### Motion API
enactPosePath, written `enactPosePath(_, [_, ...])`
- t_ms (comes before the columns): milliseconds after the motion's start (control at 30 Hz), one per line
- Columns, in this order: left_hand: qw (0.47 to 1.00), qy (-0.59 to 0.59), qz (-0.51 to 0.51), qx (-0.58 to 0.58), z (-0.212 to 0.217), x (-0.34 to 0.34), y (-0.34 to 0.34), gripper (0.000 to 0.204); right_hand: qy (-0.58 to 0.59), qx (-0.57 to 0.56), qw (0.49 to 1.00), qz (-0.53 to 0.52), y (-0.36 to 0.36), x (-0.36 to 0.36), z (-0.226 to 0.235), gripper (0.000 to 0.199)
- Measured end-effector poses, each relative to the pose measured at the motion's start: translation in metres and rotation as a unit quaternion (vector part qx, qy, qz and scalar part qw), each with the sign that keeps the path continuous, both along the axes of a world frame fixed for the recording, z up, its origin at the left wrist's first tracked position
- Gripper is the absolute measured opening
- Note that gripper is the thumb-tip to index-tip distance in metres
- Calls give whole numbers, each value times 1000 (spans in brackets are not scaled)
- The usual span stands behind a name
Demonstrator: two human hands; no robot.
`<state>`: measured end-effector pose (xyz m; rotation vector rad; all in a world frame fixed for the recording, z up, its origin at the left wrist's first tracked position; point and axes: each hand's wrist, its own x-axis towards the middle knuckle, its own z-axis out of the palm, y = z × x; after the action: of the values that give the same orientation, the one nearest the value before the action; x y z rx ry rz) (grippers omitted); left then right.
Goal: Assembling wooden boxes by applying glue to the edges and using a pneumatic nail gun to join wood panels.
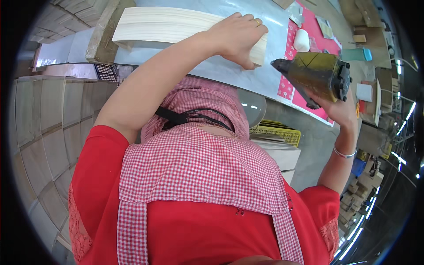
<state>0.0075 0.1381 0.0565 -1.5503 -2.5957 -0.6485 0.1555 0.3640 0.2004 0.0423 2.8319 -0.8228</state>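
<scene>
A long pale wooden piece (pixel 168 24), seemingly made of joined boards, lies across the worktable at the far side of me. My left hand (pixel 240 37) is closed round its right end, thumb on the near side and fingers over the top. To the right of that end, my right hand (pixel 338 108) grips a nail gun (pixel 314 73) with a worn yellowish body. The gun's dark nose points left toward the wood and stays apart from it. Part of the right hand's fingers is hidden behind the gun.
A rough wooden block (pixel 99 39) stands at the wood's left end on the pale worktable (pixel 221 70). Right lie a pink patterned sheet (pixel 309 26), a white roll (pixel 301 41) and a teal object (pixel 357 54). A yellow crate (pixel 287 132) sits below; stacked wooden pieces (pixel 44 128) fill the left.
</scene>
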Motion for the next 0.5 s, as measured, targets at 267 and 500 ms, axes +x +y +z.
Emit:
enactPosePath(267, [1000,-3,5,-6,1,2,1,81,-27,26,997,60,-10,-12,2,41])
enactPosePath(500, [1000,-6,8,-7,0,3,2,77,-26,19,996,83,-10,-19,1,41])
